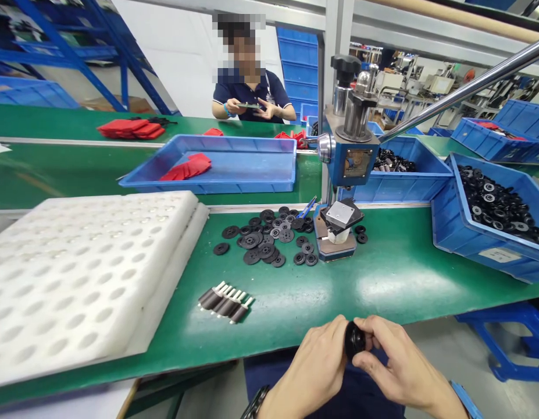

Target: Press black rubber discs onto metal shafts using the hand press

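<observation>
Just off the table's front edge, a black round part [354,340], wheel-like with a raised hub, is held between both hands. My left hand [318,362] is closed on its left side, with most fingertips hidden behind it. My right hand [393,359] pinches it from the right with thumb and fingers. Ahead on the green table lie several dark cylinders with white shafts [225,302]. Beyond them is a loose spread of black discs [264,240]. A lever press [352,151] stands to their right, with a metal-topped fixture [340,214] on its base.
White foam tray [77,279] with round holes fills the left. A shallow blue tray [208,186] holds red pieces. Blue bins of black parts [482,253] stand at right. The press's long lever [465,90] reaches up right. Across the table, a co-worker [252,93] holds a flat item.
</observation>
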Available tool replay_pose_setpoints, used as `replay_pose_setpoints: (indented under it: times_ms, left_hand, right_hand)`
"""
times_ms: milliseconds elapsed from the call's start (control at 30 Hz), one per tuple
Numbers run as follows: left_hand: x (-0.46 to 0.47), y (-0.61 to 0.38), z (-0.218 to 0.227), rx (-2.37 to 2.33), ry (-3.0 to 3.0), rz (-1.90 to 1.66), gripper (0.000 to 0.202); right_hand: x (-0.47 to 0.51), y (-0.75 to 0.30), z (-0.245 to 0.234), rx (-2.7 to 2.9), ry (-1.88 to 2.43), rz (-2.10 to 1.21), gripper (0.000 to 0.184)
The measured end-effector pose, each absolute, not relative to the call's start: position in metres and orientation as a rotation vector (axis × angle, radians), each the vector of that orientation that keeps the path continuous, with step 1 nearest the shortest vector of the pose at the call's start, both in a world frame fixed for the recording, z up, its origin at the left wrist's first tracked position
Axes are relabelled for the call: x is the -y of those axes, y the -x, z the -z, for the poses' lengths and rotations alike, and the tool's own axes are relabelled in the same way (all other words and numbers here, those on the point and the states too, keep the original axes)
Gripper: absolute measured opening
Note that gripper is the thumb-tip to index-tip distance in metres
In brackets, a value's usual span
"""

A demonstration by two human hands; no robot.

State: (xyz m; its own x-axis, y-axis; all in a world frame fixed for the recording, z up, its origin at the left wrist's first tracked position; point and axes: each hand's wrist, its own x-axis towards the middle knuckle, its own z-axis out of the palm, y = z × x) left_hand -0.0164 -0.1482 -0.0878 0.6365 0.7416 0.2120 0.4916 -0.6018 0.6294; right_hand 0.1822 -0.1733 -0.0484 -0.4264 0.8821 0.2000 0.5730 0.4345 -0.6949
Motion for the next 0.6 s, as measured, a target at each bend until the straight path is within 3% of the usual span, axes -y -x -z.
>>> replay_pose_setpoints:
  times_ms: [100, 267, 600]
  left_hand:
    - [0.144, 0.011, 0.094, -0.794, -2.109, -0.854, 0.011]
    - [0.142, 0.005, 0.107, -0.614, -1.841, -1.031, 0.037]
    - [0.142, 0.004, 0.112, -0.584, -1.718, -0.991, 0.041]
  right_hand:
    - [0.172, -0.172, 0.046, 2.137, 1.17, -0.622, 0.019]
    - [0.17, -0.161, 0.043, 2.185, 1.111, -0.45, 0.017]
    - [0.168, -0.16, 0.041, 2.175, 1.097, -0.453, 0.024]
